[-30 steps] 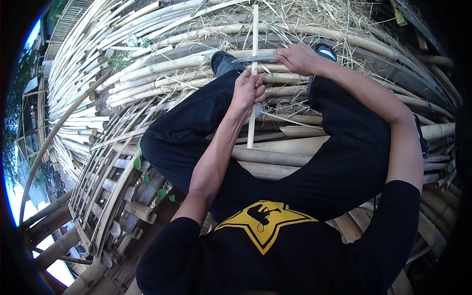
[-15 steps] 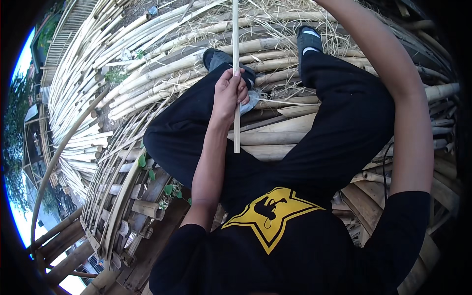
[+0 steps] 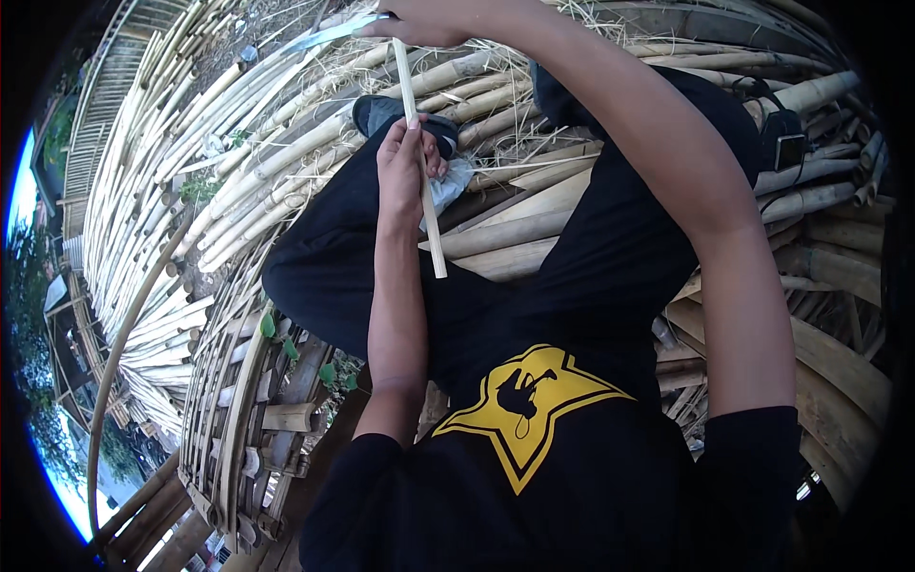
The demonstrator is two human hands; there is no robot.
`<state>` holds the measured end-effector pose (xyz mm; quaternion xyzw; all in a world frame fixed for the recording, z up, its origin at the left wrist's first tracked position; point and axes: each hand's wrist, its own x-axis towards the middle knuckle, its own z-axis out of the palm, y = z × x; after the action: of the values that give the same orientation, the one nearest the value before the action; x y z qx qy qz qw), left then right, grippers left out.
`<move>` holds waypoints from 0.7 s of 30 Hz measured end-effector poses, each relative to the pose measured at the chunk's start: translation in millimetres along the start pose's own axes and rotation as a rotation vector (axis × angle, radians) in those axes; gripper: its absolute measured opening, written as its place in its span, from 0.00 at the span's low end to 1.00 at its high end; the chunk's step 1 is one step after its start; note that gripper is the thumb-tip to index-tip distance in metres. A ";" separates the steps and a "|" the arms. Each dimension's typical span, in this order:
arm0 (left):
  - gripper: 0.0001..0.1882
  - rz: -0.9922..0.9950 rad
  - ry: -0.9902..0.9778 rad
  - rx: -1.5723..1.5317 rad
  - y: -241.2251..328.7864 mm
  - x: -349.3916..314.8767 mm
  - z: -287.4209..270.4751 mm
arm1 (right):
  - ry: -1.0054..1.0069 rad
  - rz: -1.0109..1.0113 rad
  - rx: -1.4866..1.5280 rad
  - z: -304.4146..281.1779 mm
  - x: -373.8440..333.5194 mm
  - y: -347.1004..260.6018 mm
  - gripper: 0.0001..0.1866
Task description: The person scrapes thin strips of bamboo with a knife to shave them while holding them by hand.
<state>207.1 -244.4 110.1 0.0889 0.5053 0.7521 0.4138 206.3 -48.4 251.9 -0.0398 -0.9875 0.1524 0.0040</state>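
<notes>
A pale, flat bamboo strip (image 3: 431, 229) slants up between my legs, its lower end over my lap. My left hand (image 3: 405, 160) is closed around it, thumb lying along the top. Beyond it, at the upper edge of the view, my right hand (image 3: 429, 21) is closed on a knife, whose handle is mostly hidden in the fingers. The knife's long bluish blade (image 3: 334, 36) points left, close to the strip's far end. Whether the blade touches the strip I cannot tell.
Bamboo poles (image 3: 276, 176) lie in layers ahead and to the left, strewn with dry shavings (image 3: 519, 119). A clear plastic bag (image 3: 450, 183) sits beside my left hand. A slatted bamboo frame (image 3: 248, 410) stands at the left, with a curved pole (image 3: 119, 334) past it.
My right hand has come into view at the top with the knife. My left hand and the strip have shifted left, and the strip now tilts.
</notes>
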 end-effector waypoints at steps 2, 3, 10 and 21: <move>0.10 0.016 -0.032 -0.013 -1.3 1.2 2.1 | -0.152 0.073 0.049 -9.1 -14.2 -7.6 0.24; 0.10 0.028 -0.049 -0.016 -2.9 3.9 5.2 | -0.057 0.045 0.047 2.4 -21.0 1.5 0.26; 0.10 -0.022 -0.076 -0.083 10.0 -11.5 12.7 | 0.092 0.190 0.233 56.7 -67.0 6.4 0.26; 0.10 -0.121 0.038 0.021 -13.9 -18.2 0.2 | -0.197 0.170 0.196 100.1 -86.3 -5.3 0.21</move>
<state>226.3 -255.2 103.8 0.0483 0.5253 0.7220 0.4478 289.9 -90.4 158.5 -0.1074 -0.9566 0.2511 -0.1019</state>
